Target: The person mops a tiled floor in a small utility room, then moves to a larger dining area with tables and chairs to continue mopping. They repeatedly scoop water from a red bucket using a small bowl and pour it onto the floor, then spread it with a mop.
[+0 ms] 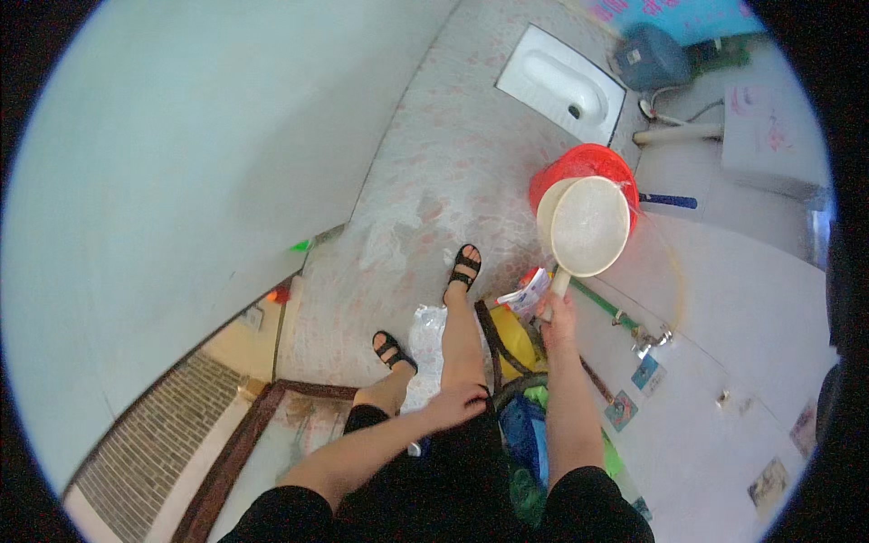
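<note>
My right hand (558, 321) is wrapped around the handle of a cream plastic water dipper (590, 226). The dipper's round bowl is over the near part of a red bucket (593, 161) and hides much of it; whether the dipper holds water is unclear. My left hand (453, 407) rests by the hem of my black shorts (453, 471), its fingers bent inward. What lies under those fingers cannot be made out. A white and purple packet (525, 291) sits just left of my right hand.
A white squat toilet (543, 68) is set in the far floor. Along the right wall are a metal tap (652, 342), a green pipe (602, 300) and a thin yellowish hose (681, 281). Yellow and blue bags (511, 344) crowd my right leg. A dark raised sill (217, 471) runs at lower left.
</note>
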The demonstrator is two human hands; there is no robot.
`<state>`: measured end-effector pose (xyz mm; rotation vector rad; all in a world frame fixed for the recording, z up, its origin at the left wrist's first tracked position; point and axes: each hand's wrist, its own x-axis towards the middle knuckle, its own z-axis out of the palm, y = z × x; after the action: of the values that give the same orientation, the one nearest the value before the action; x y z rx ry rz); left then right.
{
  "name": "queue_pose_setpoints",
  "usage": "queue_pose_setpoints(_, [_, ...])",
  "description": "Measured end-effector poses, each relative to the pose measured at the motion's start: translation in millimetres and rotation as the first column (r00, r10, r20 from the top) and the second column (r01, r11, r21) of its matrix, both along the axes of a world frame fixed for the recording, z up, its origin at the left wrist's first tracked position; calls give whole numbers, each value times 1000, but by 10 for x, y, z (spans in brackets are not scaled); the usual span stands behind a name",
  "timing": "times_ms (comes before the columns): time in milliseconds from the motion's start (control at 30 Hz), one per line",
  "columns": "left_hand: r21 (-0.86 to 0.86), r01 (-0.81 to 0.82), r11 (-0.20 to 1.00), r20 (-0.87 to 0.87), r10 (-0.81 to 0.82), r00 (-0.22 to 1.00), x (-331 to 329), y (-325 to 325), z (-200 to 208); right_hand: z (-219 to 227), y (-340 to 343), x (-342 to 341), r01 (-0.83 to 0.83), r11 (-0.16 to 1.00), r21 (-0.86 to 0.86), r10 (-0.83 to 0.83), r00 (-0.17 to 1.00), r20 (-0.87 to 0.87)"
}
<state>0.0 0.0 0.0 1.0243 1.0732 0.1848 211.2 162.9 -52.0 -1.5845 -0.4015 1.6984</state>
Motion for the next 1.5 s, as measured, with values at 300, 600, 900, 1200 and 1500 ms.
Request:
queue_pose_setpoints(300, [-102, -399, 911, -161, 381, 911, -803, -340, 544, 1181, -1490, -1172, -205, 959, -198, 168, 968, -189])
queue_pose_setpoints(600, [-361, -829, 426, -76, 873, 482, -807, -810, 1309, 1528, -2329, -1563, -713, 658, -243, 651, 701, -293])
queue_pose_setpoints(900, [-220, -946, 240, -169, 945, 279, -553, -1590, 582, 1212, -2376, -1646, -923, -52, -382, 993, -6, -122])
queue_pose_setpoints(1200, [-423, -906, 32, 14, 1000, 28, -779, -1985, 162, 871, -2437, -2137, -872, -430, -235, 885, -458, 79])
queue_pose_setpoints(1500, [-114, -986, 124, -313, 937, 154, -1569, -3437, -618, 625, -1993, -1959, -651, -521, -551, 711, -689, 141])
